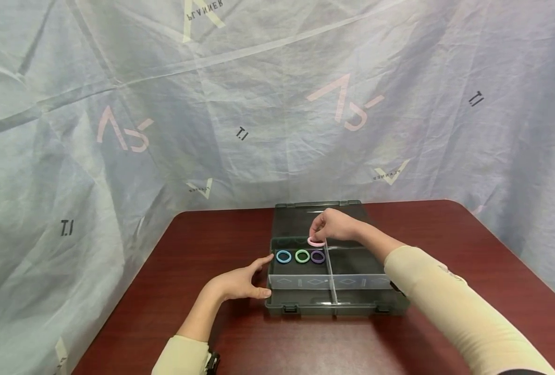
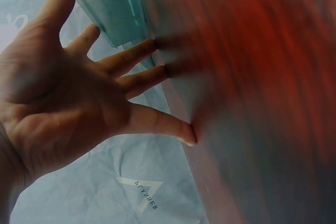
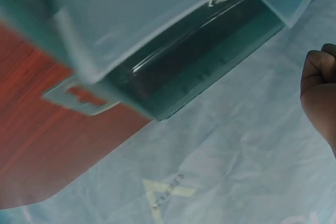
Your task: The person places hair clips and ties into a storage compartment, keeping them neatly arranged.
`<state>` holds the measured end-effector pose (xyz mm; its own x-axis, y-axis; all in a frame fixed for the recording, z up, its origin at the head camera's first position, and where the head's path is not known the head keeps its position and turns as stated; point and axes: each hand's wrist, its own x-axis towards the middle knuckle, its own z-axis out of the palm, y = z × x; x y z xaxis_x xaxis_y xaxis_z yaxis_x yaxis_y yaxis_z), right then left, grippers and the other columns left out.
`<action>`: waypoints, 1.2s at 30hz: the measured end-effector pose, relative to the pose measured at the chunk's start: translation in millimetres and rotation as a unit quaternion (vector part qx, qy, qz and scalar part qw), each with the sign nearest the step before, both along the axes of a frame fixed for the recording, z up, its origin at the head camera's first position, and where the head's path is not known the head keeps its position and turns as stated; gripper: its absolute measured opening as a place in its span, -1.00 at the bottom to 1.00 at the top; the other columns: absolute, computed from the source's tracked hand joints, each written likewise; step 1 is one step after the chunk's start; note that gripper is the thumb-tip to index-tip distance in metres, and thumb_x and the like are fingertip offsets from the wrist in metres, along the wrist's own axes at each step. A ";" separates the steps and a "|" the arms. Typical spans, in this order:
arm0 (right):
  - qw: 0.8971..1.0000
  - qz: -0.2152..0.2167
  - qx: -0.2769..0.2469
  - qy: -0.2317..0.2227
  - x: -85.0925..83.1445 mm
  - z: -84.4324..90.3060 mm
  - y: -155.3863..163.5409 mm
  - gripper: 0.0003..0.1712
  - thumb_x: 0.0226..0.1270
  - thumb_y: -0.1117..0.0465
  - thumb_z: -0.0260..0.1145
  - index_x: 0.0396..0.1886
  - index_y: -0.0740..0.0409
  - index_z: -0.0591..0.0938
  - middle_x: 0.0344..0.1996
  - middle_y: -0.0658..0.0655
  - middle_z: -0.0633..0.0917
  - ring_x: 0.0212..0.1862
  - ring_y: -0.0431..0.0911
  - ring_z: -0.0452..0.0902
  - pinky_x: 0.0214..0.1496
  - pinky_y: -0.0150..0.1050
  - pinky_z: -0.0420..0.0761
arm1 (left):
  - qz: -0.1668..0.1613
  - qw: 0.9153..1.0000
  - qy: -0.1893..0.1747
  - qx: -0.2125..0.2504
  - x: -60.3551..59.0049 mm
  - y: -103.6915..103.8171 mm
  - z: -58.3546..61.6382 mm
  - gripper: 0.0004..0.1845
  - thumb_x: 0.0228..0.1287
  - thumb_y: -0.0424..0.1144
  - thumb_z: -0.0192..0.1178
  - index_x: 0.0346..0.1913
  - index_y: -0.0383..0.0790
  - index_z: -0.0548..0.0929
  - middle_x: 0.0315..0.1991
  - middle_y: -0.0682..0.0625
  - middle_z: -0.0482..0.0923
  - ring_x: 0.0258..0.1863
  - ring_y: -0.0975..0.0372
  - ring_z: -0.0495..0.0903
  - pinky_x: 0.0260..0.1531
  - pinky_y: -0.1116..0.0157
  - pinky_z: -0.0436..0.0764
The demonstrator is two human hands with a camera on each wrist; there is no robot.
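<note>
My right hand pinches a pink ring over the back left part of a dark, see-through divided plastic box. Below it, in the same left compartment, a blue ring, a green ring and a purple ring lie in a row. My left hand touches the box's left side with thumb and fingers spread. In the left wrist view the left hand shows its palm and extended fingers. Only part of the right hand appears in the right wrist view, without the ring.
The box's lid lies back behind it. Clear dividers split the box into compartments, and latches line its front. Under it is a reddish-brown table. A grey printed sheet hangs behind and around the table.
</note>
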<state>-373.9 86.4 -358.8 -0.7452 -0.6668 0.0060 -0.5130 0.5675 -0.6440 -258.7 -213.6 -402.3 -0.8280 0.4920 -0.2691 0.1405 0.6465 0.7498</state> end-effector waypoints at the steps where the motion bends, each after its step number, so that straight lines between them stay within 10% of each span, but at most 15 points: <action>1: 1.000 0.003 0.000 0.003 -0.1 -0.1 -3.4 -0.93 0.17 0.17 0.40 -0.49 0.00 0.73 -0.64 -0.06 0.63 -0.51 -0.16 0.41 -0.37 -0.25 0.41 | 0.000 1.000 0.001 0.000 -0.4 0.2 -0.2 -0.02 0.16 -0.07 0.35 0.52 0.11 -0.06 0.43 -0.28 0.00 0.40 -0.10 0.06 0.20 -0.09 0.23; 36: 0.995 -0.001 0.092 0.033 11.6 -48.2 -85.0 -0.83 0.18 0.27 0.38 -0.58 -0.03 0.72 -0.61 -0.15 0.64 -0.56 -0.24 0.42 -0.49 -0.33 0.42 | 0.003 1.000 -0.006 0.000 1.2 1.8 0.7 -0.03 0.18 -0.08 0.34 0.52 0.11 -0.05 0.44 -0.27 0.00 0.41 -0.08 0.04 0.21 -0.08 0.23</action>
